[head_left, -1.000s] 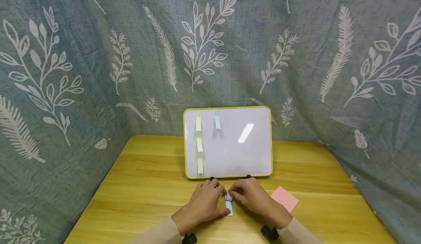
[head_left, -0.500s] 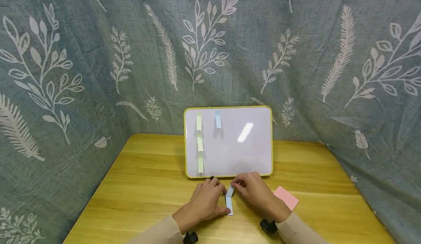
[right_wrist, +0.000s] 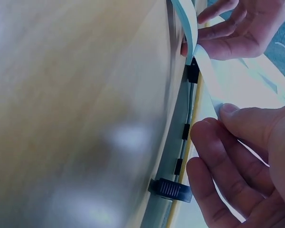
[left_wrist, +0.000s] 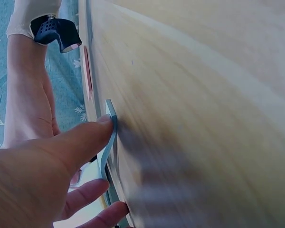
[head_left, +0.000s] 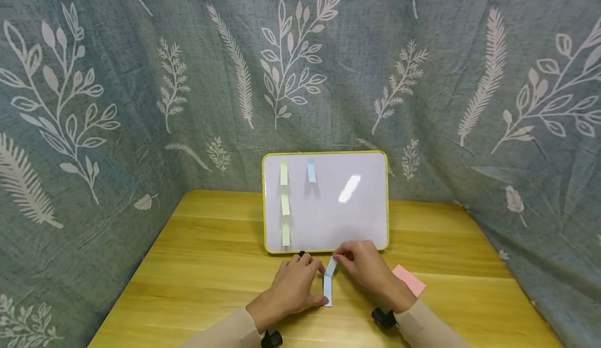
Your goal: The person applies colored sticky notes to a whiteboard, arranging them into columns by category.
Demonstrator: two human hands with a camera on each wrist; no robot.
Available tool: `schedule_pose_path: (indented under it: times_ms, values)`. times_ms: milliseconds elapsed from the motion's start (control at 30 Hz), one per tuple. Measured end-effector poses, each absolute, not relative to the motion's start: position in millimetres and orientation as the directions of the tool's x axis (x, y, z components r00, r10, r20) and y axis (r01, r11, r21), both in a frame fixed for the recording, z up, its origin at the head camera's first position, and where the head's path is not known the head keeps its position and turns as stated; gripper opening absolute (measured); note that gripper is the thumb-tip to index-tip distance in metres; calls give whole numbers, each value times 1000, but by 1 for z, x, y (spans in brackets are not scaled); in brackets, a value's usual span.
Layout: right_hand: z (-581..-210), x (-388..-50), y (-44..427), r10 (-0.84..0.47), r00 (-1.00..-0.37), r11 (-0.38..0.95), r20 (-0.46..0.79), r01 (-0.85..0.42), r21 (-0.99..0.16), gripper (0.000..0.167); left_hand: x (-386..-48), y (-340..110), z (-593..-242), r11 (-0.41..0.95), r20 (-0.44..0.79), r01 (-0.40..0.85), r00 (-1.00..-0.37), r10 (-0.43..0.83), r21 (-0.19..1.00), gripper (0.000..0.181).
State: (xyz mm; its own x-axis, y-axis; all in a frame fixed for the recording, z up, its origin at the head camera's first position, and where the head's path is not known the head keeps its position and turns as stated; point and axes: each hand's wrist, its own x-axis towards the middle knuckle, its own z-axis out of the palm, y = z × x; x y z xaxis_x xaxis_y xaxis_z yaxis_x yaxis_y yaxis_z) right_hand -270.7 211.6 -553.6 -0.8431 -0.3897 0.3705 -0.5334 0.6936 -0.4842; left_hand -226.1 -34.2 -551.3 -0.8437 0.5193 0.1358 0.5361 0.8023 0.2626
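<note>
A narrow blue sticky note pad (head_left: 327, 292) lies on the table before the whiteboard. My left hand (head_left: 292, 288) grips it by its ends, thumb at the near end and fingers at the far one. In the left wrist view the pad (left_wrist: 103, 159) bows slightly under the thumb. My right hand (head_left: 368, 271) pinches the free end of a blue sheet (head_left: 331, 266) between thumb and index finger. That sheet slants up from the pad's far end, and in the right wrist view the strip (right_wrist: 210, 78) still touches the pad there.
A yellow-framed whiteboard (head_left: 347, 228) stands behind my hands. On it are a blue note (head_left: 311, 171) and three green notes (head_left: 285, 202) in a column at left. A pink pad (head_left: 410, 280) lies right of my right forearm, partly covered by it.
My right hand has moved up and away from the pad, lifting the folded-back blue sheet into a longer, straighter strip. My left hand has stayed in place on the pad.
</note>
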Motion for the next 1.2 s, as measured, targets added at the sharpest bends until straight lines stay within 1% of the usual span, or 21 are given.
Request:
schedule_pose_path:
  times_ms: [167, 300, 400, 567, 833, 1067, 1200]
  values:
    - [-549, -271, 214, -360, -852, 701, 380, -516, -493, 10, -226, -34, -552, 795, 130, 532, -845, 518, 290, 59]
    - [-544, -272, 216, -293, -877, 714, 380, -465, -523, 9, -226, -35, -553, 799, 125, 525, -850, 512, 293, 59]
    - [-540, -272, 219, -244, -884, 717, 400, -442, -539, 9, -226, -35, -553, 803, 120, 520, -853, 509, 290, 60]
    - [-533, -272, 225, -232, -855, 706, 463, -476, -525, 8, -226, -33, -554, 802, 107, 516, -854, 510, 300, 58]
    - [-524, -270, 225, -202, -817, 645, 540, -526, -554, 9, -224, -33, -554, 793, 109, 522, -850, 516, 313, 51]
    - [-516, -268, 217, -137, -793, 606, 594, -542, -583, 7, -223, -33, -553, 789, 123, 532, -844, 522, 307, 49]
    - [-514, -269, 213, -108, -761, 588, 640, -568, -576, 10, -222, -33, -552, 787, 129, 535, -843, 522, 307, 48]
